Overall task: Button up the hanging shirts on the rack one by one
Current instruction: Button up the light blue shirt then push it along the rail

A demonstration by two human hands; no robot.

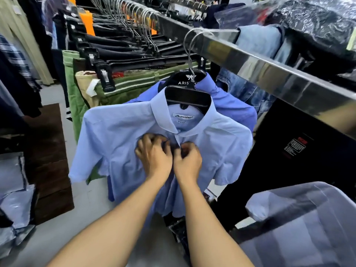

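two hands were at work in the head view, both of them mine, both on the front of the light blue shirt point(119, 135). my left hand point(154, 154) had its fingers curled into the cloth on the left side of the placket, just below the collar. my right hand point(187, 158) pinched the opposite edge, knuckles close to the left hand's. the button itself was hidden under my fingers. the shirt hung on a black hanger point(187, 97), whose hook went over the steel rail point(269, 74). the collar lay open, with a white label inside the neck. a darker blue shirt point(227, 101) hung directly behind, on a second black hanger. green trousers point(77, 97) hung to the left, with dark trousers on clip hangers further along the rail. jeans point(242, 89) hung beyond the rail to the right.
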